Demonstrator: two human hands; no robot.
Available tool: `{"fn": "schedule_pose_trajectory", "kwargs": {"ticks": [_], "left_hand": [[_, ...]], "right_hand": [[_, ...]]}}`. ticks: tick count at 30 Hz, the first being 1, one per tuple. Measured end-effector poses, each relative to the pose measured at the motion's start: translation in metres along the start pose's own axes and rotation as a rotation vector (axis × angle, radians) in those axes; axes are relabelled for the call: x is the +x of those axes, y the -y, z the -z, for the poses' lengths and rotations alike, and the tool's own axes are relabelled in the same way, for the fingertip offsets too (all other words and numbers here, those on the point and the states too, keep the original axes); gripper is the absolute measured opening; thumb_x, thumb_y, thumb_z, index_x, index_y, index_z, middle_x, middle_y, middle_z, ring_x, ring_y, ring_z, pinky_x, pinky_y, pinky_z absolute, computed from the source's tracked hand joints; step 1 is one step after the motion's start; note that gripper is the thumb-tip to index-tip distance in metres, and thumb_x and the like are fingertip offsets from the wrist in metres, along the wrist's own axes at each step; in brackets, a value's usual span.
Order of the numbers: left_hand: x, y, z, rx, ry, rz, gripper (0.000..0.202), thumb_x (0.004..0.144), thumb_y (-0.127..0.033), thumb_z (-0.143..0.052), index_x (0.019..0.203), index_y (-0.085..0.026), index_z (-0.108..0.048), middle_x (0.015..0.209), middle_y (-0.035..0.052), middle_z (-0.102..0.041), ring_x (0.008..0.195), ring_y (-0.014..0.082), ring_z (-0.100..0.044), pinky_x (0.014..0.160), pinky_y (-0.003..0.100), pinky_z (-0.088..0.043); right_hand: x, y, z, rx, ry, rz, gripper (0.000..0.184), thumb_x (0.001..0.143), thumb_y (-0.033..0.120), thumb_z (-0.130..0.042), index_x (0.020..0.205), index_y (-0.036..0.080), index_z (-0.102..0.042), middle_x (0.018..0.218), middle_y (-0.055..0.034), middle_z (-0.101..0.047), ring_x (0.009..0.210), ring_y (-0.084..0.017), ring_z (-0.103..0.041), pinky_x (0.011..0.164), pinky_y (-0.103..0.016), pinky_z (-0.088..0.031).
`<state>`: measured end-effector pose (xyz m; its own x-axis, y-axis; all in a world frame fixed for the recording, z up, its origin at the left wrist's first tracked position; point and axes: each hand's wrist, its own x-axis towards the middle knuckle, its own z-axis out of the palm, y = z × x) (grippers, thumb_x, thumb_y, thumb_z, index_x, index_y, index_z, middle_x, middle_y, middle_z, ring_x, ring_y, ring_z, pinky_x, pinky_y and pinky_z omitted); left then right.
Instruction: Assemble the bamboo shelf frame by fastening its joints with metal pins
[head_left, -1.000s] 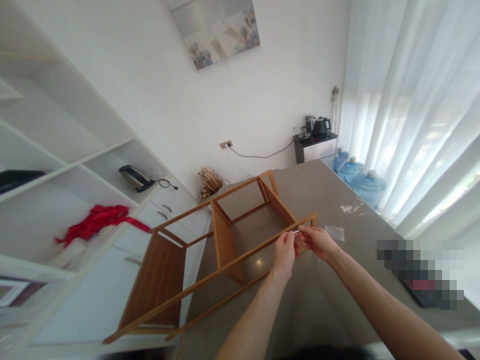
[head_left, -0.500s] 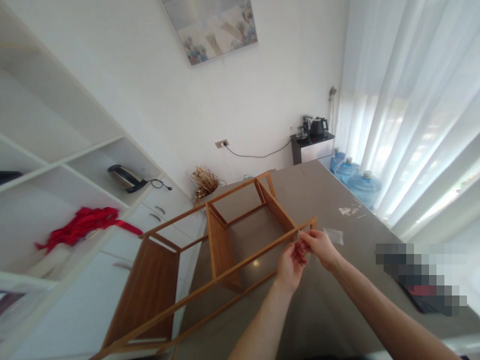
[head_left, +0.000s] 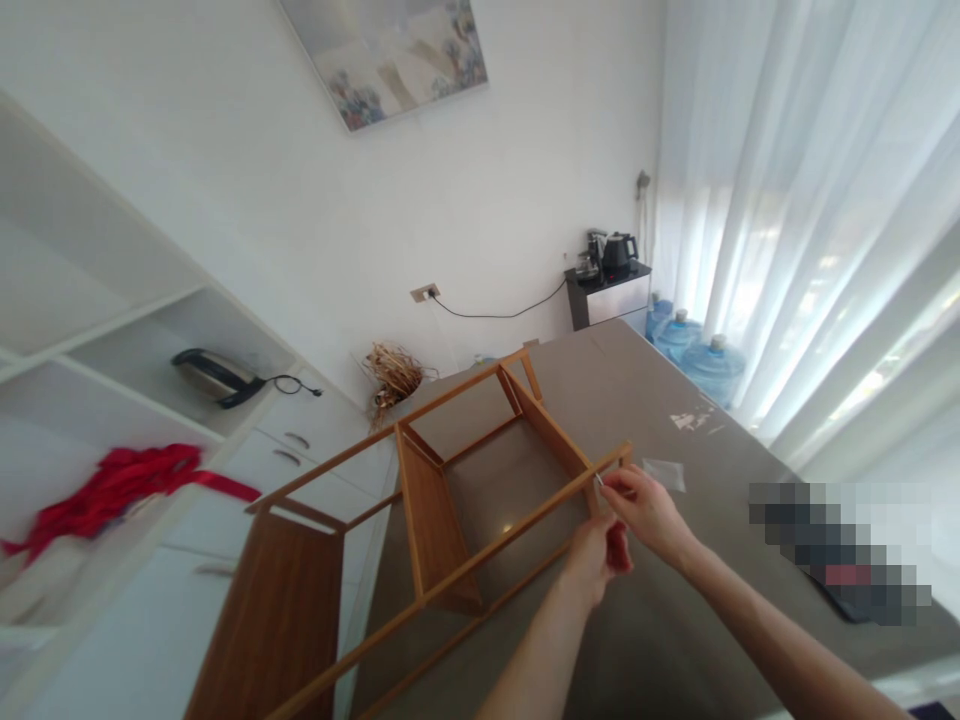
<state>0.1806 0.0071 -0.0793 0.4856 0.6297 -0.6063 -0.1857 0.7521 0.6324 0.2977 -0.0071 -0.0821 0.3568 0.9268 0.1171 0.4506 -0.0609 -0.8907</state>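
A wooden shelf rack (head_left: 442,515) lies on its side on the grey-brown table (head_left: 675,590). My right hand (head_left: 649,508) pinches a small thin silvery metal piece (head_left: 598,480), whose exact kind is too small to tell. The piece meets the rack's near rail, close to its right end. Just below that rail is my left hand (head_left: 600,555), its fingers curled beside the end board. What the left fingers hold, if anything, is hidden. A small clear plastic bag (head_left: 664,474) lies on the table beyond my right hand.
Torn whitish scraps (head_left: 686,420) mark the tabletop further back. A dark object (head_left: 840,570), partly pixelated, is at the right edge. White cabinets (head_left: 247,480) with a kettle (head_left: 214,375) and red cloth (head_left: 112,490) stand left. Water bottles (head_left: 712,368) stand by the curtain.
My right hand has brought the metal piece against the rail. My left hand has come away from the right fingers and sits slightly lower. The view has shifted slightly right.
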Motion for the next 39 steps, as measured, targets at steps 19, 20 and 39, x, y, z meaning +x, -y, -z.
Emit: {"fn": "schedule_pose_trajectory", "kwargs": {"ticks": [19,20,39], "left_hand": [[-0.045,-0.059,0.010,1.429,-0.203,-1.131,0.013,0.083,-0.022,-0.051,0.084,-0.021,-0.063,0.089,0.0095,-0.058,0.087,0.0227,-0.053,0.084,0.033,-0.036],[-0.049,-0.054,0.009,1.396,-0.180,-1.136,0.014,0.083,-0.021,-0.050,0.086,-0.022,-0.064,0.089,0.0098,-0.058,0.089,0.0230,-0.052,0.086,0.033,-0.036],[-0.034,-0.021,0.016,1.041,-0.241,-0.814,0.009,0.079,-0.022,-0.057,0.083,-0.024,-0.066,0.079,0.0065,-0.059,0.080,0.0215,-0.054,0.080,0.027,-0.038]], "right_hand": [[-0.009,0.017,0.002,0.383,0.040,-0.303,0.022,0.075,0.037,-0.055,0.066,0.018,-0.061,0.058,-0.0017,-0.066,0.053,-0.014,-0.059,0.051,-0.023,-0.045],[-0.008,0.017,0.000,0.405,0.046,-0.316,0.023,0.076,0.038,-0.054,0.067,0.017,-0.060,0.058,-0.0020,-0.066,0.052,-0.014,-0.059,0.050,-0.023,-0.046],[0.001,0.014,-0.004,0.533,0.068,-0.342,0.019,0.072,0.034,-0.061,0.064,0.016,-0.060,0.055,-0.0006,-0.065,0.048,-0.012,-0.058,0.051,-0.023,-0.050]]}}
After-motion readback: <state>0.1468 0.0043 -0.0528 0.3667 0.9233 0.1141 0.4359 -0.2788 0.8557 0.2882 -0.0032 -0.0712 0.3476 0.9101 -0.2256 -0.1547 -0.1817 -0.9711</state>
